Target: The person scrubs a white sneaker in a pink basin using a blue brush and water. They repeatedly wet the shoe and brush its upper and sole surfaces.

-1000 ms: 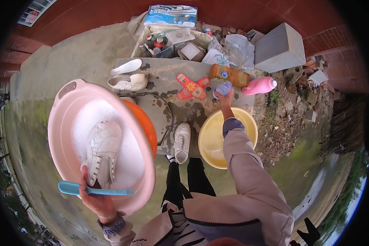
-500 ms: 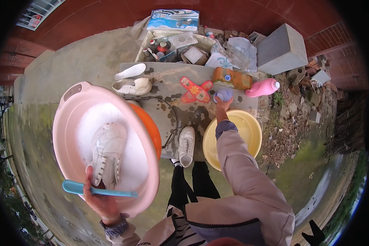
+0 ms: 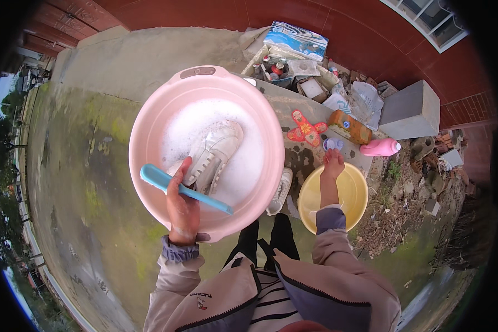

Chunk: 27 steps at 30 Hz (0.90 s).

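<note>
My left hand [image 3: 183,214] grips a light-blue brush-like tool [image 3: 158,176] by its middle, over the near rim of a pink basin [image 3: 142,133]; any bristles are hidden. Inside the basin a wet white sneaker [image 3: 222,139] leans in thick white suds [image 3: 196,113], just beyond my fingers. My right hand [image 3: 333,164] hovers above the far edge of a yellow basin [image 3: 361,191], fingers loosely curled with nothing visible in them. Just past its fingertips a small purple-blue cup or cap [image 3: 332,144] sits on the slab. Another white sneaker [image 3: 282,191] shows partly beside the pink basin.
On the slab lie a red patterned cross-shaped piece [image 3: 306,129], an orange-brown block [image 3: 349,126] and a pink bottle [image 3: 380,147]. Behind them stand a bottle-filled crate [image 3: 296,54] and a grey block [image 3: 409,110]. Rubble [image 3: 393,205] covers the right side.
My right hand has come off the purple-blue cup and drawn back toward me. The view has turned, and the pink basin appears farther right and hides more of the slab. The left hand keeps its hold.
</note>
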Tool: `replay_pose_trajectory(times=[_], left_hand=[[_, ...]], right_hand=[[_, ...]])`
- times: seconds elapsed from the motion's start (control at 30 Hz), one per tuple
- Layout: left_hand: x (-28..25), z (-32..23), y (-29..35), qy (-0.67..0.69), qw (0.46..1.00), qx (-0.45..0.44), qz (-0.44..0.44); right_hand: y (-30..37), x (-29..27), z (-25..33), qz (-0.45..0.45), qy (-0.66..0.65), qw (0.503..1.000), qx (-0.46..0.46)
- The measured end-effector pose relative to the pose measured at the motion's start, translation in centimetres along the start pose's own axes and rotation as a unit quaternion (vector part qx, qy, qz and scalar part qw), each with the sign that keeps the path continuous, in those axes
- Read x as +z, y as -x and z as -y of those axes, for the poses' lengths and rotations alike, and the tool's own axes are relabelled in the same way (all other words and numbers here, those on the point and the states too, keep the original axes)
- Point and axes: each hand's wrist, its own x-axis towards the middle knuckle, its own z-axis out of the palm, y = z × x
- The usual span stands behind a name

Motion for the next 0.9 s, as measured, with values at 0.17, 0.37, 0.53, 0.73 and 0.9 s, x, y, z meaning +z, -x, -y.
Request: replay_pose_trajectory(times=[0.17, 0.37, 0.53, 0.73, 0.9], left_hand=[[-0.2, -1.0, 0.7, 0.025, 0.999, -0.031, 0.009], [-0.5, -1.1, -0.8, 0.056, 0.993, -0.087, 0.049], [-1.1, -0.7, -1.2, 0.089, 0.99, -0.086, 0.074], [-2.8, -1.1, -2.6, -0.037, 0.985, -0.073, 0.152], [-1.3, -1.4, -1.2, 0.109, 0.984, -0.06, 0.125]], right_hand=[[24.3, 8.0, 18.9, 0.37, 0.088, 0.9, -0.212], [36.5, 14.7, 15.6, 0.578, 0.403, 0.573, -0.419], [38.9, 16.1, 12.9, 0.56, 0.416, 0.597, -0.396], [37.2, 16.1, 14.0, 0.54, 0.372, 0.616, -0.437], [32.2, 15.9, 18.6, 0.442, 0.49, 0.601, -0.451]])
